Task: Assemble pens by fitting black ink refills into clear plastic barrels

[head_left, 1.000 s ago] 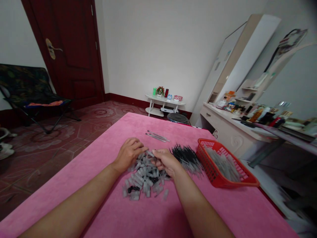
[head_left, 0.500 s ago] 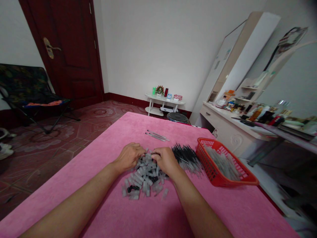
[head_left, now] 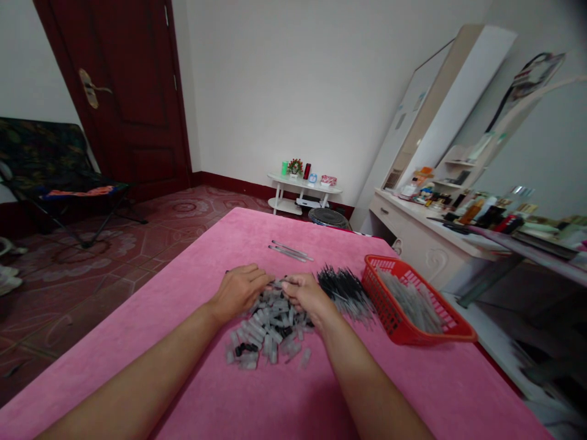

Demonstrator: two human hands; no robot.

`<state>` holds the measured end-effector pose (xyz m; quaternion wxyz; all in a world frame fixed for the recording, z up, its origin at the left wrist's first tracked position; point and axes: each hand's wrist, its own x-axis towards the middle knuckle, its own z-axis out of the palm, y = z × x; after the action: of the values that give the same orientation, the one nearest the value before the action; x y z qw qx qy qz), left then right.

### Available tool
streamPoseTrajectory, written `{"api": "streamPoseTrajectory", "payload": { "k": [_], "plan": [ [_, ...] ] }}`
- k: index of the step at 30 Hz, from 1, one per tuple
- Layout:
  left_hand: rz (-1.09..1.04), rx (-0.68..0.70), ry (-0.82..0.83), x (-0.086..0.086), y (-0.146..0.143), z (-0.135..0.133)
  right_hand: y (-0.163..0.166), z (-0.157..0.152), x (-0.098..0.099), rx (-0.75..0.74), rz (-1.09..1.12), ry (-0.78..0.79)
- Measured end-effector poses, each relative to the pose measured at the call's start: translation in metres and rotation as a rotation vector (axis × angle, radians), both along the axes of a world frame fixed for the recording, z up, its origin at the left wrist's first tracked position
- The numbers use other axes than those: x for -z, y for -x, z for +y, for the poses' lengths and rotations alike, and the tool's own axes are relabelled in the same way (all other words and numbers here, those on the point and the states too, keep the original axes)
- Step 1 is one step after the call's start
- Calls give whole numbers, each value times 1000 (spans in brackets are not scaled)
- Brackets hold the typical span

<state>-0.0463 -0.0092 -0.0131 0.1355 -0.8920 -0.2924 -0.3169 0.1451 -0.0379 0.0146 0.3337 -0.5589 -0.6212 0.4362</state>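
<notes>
Translucent grey caps [head_left: 268, 333] lie heaped on the pink cloth [head_left: 220, 403], axes every which way. Right hand [head_left: 308, 294] pinches a small grey piece [head_left: 277, 283] at the heap's far edge; it looks roughly left-right, too blurred to tell which end is which. Left hand [head_left: 243, 291] is curled beside it, grip hidden, can't tell. Refills [head_left: 346, 294] to the right point black ends far-left, pale ends near-right. Vs half a second ago: fingertips closer together, dark tip [head_left: 227, 272] now showing left of left hand.
</notes>
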Motion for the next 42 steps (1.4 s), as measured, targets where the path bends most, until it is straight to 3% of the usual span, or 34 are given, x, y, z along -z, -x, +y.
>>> {"api": "streamPoseTrajectory", "payload": {
  "k": [2, 9, 11, 17, 19, 24, 26, 29, 33, 35, 39, 42],
  "plan": [
    [5, -18, 28, 1, -1, -2, -1, 0, 0, -26, -4, -51],
    [-90, -135, 456, 4, -5, 3, 0, -6, -7, -74, -461, -633],
    [-158, -82, 631, 5, -6, 8, -3, -5, -4, -116, -543, -741],
    [-323, 268, 1159, 8, -3, 19, -13, 0, 13, -265, -539, -966],
    [-310, 241, 1135, 5, -2, 18, -13, 2, 13, -247, -515, -953],
    [-176, -2, 566, -5, -5, 4, -10, 6, 7, -11, -382, -638],
    [-116, -46, 463, -9, -6, 0, -9, 6, 4, -3, -310, -512],
    [-105, -75, 512, -11, -4, 0, -10, 4, -4, -76, -286, -542],
    [-254, 109, 871, -1, 4, 13, -20, 2, -11, -173, -336, -765],
    [-373, 151, 998, 7, 8, 20, -26, 6, -8, -112, -321, -812],
    [-449, 80, 910, 15, 9, 26, -33, 17, 8, 75, -301, -712],
    [-400, 56, 814, 10, 6, 22, -28, 20, 19, 101, -315, -603]
  ]
}}
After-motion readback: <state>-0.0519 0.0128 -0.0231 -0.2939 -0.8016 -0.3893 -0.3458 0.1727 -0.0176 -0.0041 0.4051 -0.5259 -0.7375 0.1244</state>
